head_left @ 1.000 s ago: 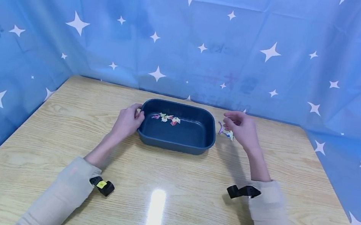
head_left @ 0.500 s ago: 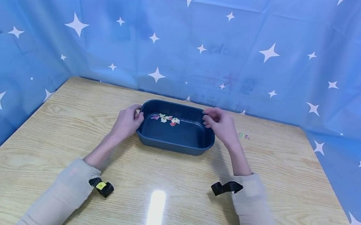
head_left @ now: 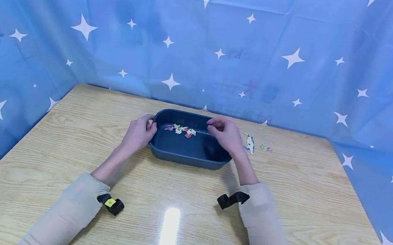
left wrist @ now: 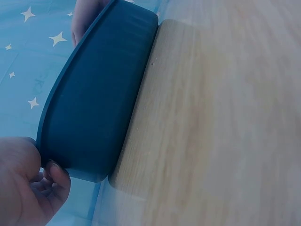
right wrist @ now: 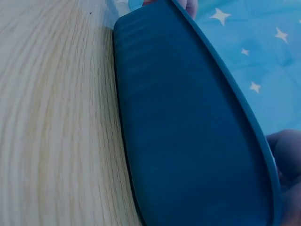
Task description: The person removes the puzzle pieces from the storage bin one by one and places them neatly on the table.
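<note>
Left hand (head_left: 139,130) is clamped on the dark blue tray (head_left: 177,153) at its nine o'clock end, fingers curled round the rim and thumb over the top, and the left wrist view shows the fingertips (left wrist: 56,176) tucked against the outer wall (left wrist: 94,108); right hand (head_left: 226,134) hovers over the tray's far right corner, about one o'clock from its centre, fingers drawn together as if pinching, though whether anything sits between them I cannot tell. One tray, sitting mid-table toward twelve o'clock, and inside it along the far wall a little cluster of coloured scraps (head_left: 181,129), four or five, hard to count. Outside, at three o'clock from the tray, one bigger scrap (head_left: 249,143) lies just beside the right hand, with two tiny bits (head_left: 266,148) a touch further right. Two black wrist straps, one on each sleeve. Wooden table (head_left: 174,228) has wide open room at six o'clock and on both flanks; the blue star curtain (head_left: 208,36) closes in behind and on both sides
</note>
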### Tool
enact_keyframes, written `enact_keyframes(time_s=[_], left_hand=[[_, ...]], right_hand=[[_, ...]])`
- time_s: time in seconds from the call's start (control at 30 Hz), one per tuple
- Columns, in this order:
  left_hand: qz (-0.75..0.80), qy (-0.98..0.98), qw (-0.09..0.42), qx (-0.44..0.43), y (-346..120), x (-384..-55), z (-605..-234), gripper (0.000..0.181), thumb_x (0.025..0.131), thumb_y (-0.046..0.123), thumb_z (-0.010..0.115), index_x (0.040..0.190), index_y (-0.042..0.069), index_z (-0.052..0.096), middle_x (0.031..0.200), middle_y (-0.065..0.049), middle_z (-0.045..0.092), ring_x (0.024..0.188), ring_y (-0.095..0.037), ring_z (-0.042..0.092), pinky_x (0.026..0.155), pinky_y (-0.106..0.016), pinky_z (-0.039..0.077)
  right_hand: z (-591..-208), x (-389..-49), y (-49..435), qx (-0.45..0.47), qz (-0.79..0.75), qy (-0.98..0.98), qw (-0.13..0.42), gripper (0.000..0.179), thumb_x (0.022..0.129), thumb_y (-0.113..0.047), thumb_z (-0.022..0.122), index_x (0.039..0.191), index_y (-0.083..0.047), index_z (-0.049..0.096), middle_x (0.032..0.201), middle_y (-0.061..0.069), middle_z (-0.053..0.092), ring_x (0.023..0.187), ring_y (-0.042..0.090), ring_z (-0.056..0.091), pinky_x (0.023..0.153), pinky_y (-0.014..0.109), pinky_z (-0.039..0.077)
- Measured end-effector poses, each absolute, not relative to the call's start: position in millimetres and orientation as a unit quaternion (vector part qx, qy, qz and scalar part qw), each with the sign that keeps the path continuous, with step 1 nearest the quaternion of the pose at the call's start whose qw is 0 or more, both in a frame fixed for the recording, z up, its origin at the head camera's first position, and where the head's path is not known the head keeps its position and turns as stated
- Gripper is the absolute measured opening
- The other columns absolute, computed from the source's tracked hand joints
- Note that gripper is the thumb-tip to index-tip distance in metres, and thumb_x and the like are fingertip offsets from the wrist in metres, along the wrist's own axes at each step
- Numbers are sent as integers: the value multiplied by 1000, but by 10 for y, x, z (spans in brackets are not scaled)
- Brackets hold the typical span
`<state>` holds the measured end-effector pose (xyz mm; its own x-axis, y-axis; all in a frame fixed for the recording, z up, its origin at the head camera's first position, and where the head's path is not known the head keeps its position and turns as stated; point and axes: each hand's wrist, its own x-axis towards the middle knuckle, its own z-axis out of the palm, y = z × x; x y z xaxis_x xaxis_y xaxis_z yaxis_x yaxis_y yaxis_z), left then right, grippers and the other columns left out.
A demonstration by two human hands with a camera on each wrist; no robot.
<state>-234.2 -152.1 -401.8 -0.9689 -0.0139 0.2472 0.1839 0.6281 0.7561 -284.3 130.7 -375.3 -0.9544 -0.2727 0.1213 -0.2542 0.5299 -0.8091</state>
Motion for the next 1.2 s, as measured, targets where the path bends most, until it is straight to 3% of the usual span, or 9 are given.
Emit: enact_keyframes(time_s=[0.43, 0.77, 0.97, 1.2], left_hand=[[-429, -894, 120, -49, -1517, -2350, -4029, 34, 100, 9, 51, 128, -7, 62, 63, 0, 43, 55, -17, 44, 57, -32, 38], [-430, -894, 114, -46, -1518, -2343, -4021, 34, 100, 9, 50, 129, -6, 61, 63, 1, 43, 54, -17, 44, 56, -33, 38], [-428, -895, 116, -47, -1521, -2348, -4022, 34, 100, 8, 50, 129, -7, 61, 63, 1, 43, 53, -16, 43, 55, -31, 38], [-430, -894, 117, -50, -1519, -2346, -4023, 35, 100, 8, 50, 129, -7, 61, 62, 1, 42, 52, -16, 42, 53, -31, 36]], right_hand=[[-3848, -2977, 1007, -158, -398, 902, 58, 24, 99, -12, 63, 118, 1, 68, 106, 16, 71, 98, 29, 66, 88, 43, 51], [-3898, -3052, 889, -183, -307, 925, 125, 32, 99, -14, 64, 130, -5, 65, 114, 17, 69, 105, 30, 65, 87, 42, 50], [-3927, -3061, 879, -178, -268, 939, 126, 23, 98, -14, 66, 121, -7, 67, 100, 13, 68, 89, 26, 62, 81, 40, 49], [-3926, -3046, 910, -167, -268, 940, 125, 26, 93, -20, 75, 112, -5, 64, 108, 13, 65, 102, 26, 61, 91, 40, 49]])
